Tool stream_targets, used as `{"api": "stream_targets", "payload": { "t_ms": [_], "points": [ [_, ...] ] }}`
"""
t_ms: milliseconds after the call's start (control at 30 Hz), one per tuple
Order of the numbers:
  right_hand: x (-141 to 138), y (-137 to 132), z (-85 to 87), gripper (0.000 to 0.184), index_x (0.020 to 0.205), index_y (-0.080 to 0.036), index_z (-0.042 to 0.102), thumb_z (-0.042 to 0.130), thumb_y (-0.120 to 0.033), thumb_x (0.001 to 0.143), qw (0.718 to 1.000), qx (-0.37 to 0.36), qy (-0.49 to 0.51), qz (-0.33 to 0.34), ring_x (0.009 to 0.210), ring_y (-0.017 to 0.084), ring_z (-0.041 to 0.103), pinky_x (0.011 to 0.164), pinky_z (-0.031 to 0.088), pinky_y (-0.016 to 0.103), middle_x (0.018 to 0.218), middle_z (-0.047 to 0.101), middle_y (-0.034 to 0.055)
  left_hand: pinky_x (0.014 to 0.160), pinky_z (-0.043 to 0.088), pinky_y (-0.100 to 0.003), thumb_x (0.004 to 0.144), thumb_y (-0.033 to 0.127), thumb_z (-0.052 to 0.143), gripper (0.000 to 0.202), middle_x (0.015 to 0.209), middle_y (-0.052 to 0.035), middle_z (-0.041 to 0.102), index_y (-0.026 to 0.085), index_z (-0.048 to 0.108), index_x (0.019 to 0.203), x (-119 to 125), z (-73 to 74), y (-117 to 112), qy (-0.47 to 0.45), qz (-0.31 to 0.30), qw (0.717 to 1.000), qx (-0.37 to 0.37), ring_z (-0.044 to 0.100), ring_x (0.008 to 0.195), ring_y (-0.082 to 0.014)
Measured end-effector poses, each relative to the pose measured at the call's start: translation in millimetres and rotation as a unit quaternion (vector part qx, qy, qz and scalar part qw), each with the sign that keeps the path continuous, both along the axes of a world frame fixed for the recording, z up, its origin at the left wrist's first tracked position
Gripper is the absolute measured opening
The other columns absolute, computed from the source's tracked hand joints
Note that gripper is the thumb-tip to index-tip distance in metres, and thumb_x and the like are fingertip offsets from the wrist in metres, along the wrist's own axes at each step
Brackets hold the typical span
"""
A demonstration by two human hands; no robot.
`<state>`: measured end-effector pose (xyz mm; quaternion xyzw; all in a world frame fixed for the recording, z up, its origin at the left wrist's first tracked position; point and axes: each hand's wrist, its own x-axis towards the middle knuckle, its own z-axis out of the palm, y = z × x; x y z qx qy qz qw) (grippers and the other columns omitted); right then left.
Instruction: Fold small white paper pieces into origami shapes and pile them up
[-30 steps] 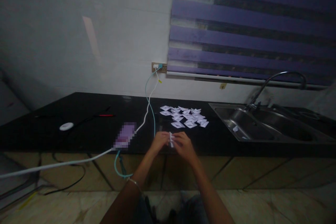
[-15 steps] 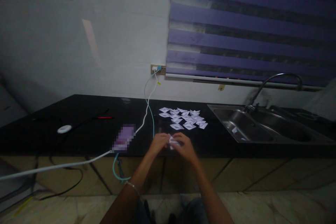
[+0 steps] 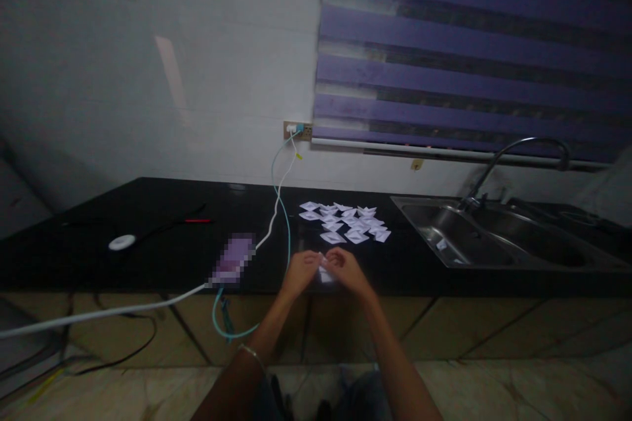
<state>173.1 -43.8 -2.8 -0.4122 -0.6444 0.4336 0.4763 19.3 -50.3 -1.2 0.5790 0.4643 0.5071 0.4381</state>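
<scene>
My left hand (image 3: 299, 270) and my right hand (image 3: 346, 269) meet over the front edge of the black counter (image 3: 162, 256). Both pinch a small white folded paper (image 3: 324, 271) between their fingertips. A thin bracelet circles my left wrist. Beyond the hands, several white folded paper shapes (image 3: 345, 222) lie in a cluster on the counter.
A steel sink (image 3: 474, 240) with a curved tap (image 3: 523, 154) is at the right. A white cable (image 3: 274, 210) and a teal cable run from the wall socket (image 3: 296, 129) across the counter. A blurred purple object (image 3: 234, 258), a white disc (image 3: 121, 242) and a red pen (image 3: 197, 220) lie left.
The hands stay together on the paper, shifting only slightly and reworking it with the fingertips. The view has tilted a little.
</scene>
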Motion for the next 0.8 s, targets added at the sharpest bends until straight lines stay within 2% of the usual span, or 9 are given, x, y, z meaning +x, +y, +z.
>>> {"api": "stream_targets", "payload": {
  "t_ms": [100, 300, 433, 600, 800],
  "points": [
    [2.2, 0.6, -1.1, 0.030, 0.078, -0.015, 0.061, 0.072, -0.040, 0.067, 1.000, 0.009, -0.008, -0.001, 0.063, 0.012, 0.054, 0.057, 0.042, 0.023, 0.071, 0.060, 0.0014, 0.053, 0.043, -0.021, 0.073, 0.040, 0.061, 0.029, 0.069, -0.0076, 0.069, 0.011, 0.066, 0.074, 1.0, 0.2, -1.1, -0.012, -0.003, 1.000, 0.012, 0.062, 0.060, -0.0151],
    [5.9, 1.7, -2.4, 0.029, 0.075, -0.014, 0.063, 0.074, -0.037, 0.063, 1.000, -0.023, 0.002, -0.001, 0.056, 0.011, 0.054, 0.052, 0.040, 0.022, 0.066, 0.062, 0.0012, 0.048, 0.038, -0.020, 0.076, 0.043, 0.057, 0.031, 0.055, -0.0019, 0.060, 0.013, 0.060, 0.072, 1.0, -5.6, 0.9, 0.025, -0.010, 1.000, -0.002, 0.055, 0.049, -0.0123],
    [5.9, 2.3, -2.3, 0.029, 0.073, -0.013, 0.063, 0.075, -0.036, 0.061, 1.000, -0.024, 0.009, 0.010, 0.056, 0.011, 0.054, 0.052, 0.040, 0.022, 0.066, 0.062, 0.0017, 0.047, 0.033, -0.019, 0.080, 0.044, 0.049, 0.030, 0.059, 0.0009, 0.056, 0.015, 0.056, 0.074, 1.3, -5.4, -2.2, 0.066, -0.042, 0.997, 0.015, 0.050, 0.050, -0.0103],
    [7.1, 0.6, -1.3, 0.032, 0.072, -0.013, 0.063, 0.075, -0.040, 0.062, 1.000, -0.020, 0.003, 0.001, 0.055, 0.012, 0.053, 0.050, 0.039, 0.022, 0.065, 0.062, 0.0027, 0.052, 0.034, -0.021, 0.084, 0.048, 0.042, 0.038, 0.063, -0.0004, 0.056, 0.015, 0.056, 0.072, 2.4, 0.0, -5.8, 0.122, -0.069, 0.989, 0.043, 0.049, 0.057, -0.0122],
    [8.7, -1.1, -1.6, 0.031, 0.072, -0.014, 0.063, 0.075, -0.039, 0.061, 1.000, -0.019, 0.010, 0.002, 0.055, 0.012, 0.054, 0.050, 0.039, 0.022, 0.065, 0.063, 0.0023, 0.062, 0.038, -0.024, 0.087, 0.048, 0.036, 0.047, 0.071, -0.0045, 0.063, 0.013, 0.064, 0.074, 5.4, -2.1, -3.6, 0.160, -0.072, 0.981, 0.077, 0.054, 0.066, -0.0164]
  ]
}}
